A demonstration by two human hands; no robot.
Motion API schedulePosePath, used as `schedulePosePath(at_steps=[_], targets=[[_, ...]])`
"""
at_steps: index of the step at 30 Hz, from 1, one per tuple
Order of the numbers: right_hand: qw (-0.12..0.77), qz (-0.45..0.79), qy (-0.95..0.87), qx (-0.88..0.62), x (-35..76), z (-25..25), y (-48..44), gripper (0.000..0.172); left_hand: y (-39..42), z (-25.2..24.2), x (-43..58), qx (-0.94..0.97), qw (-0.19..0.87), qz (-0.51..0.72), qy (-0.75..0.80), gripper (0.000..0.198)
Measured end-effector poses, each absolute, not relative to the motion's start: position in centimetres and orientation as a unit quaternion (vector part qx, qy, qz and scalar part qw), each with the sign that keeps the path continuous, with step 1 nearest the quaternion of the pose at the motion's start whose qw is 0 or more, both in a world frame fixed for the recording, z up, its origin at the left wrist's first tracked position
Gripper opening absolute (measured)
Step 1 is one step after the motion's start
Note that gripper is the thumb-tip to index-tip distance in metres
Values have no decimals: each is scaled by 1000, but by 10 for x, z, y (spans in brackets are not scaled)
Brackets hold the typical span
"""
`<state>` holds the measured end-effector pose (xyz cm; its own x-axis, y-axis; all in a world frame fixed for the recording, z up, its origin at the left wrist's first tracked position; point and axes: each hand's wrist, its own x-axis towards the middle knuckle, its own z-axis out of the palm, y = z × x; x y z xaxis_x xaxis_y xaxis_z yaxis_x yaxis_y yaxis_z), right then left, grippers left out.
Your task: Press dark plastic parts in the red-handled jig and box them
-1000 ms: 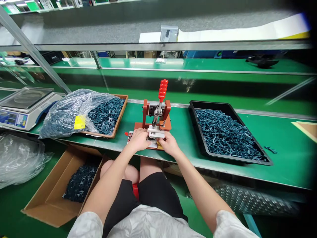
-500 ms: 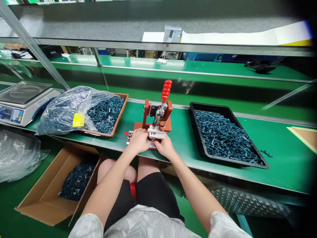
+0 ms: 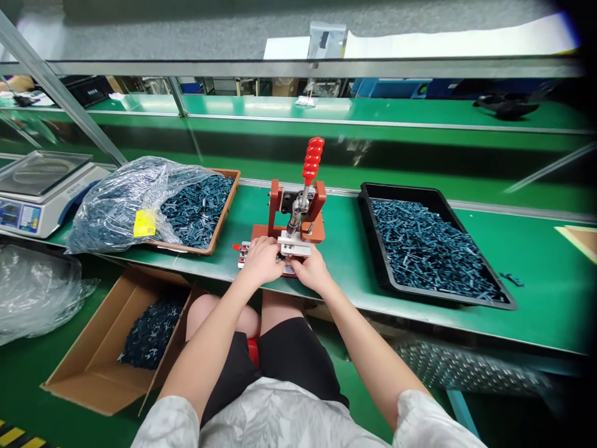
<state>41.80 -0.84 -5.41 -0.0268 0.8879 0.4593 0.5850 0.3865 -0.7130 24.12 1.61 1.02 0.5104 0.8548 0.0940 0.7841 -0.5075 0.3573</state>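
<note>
Hands meet at the clamp press (image 3: 296,214) in the middle of the frame, its red handle (image 3: 313,160) standing up with a slight lean to the right. From where I stand, the left hand (image 3: 263,260) bends over the near left side of the press's base, and the right hand (image 3: 312,269) comes in from the other side, thumb reaching under the pale metal block (image 3: 295,247). Fingertips are tucked out of sight, so I cannot tell whether either one grips a part or only rests there.

Right of centre on the green tabletop (image 3: 341,239) sits a black tray (image 3: 374,239) heaped with dark blue-green pieces, a few loose ones (image 3: 512,279) just beside it. Left of centre, a clear bag (image 3: 107,208) of similar pieces lies in a brown tray (image 3: 222,214), spilling over its left side. At lower left, a cardboard box (image 3: 93,354) holds more dark parts.
</note>
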Motion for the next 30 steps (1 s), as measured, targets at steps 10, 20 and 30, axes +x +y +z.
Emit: schedulePosePath(at_steps=[10, 20, 30], targets=[[462, 182, -692, -523, 419, -51, -6, 22, 16, 8, 242, 856, 128, 133, 483, 21], [438, 195, -722, -499, 426, -44, -7, 26, 10, 4, 239, 866, 121, 170, 454, 19], [438, 206, -715, -504, 423, -44, -7, 23, 11, 6, 171, 647, 37, 579, 495, 53]])
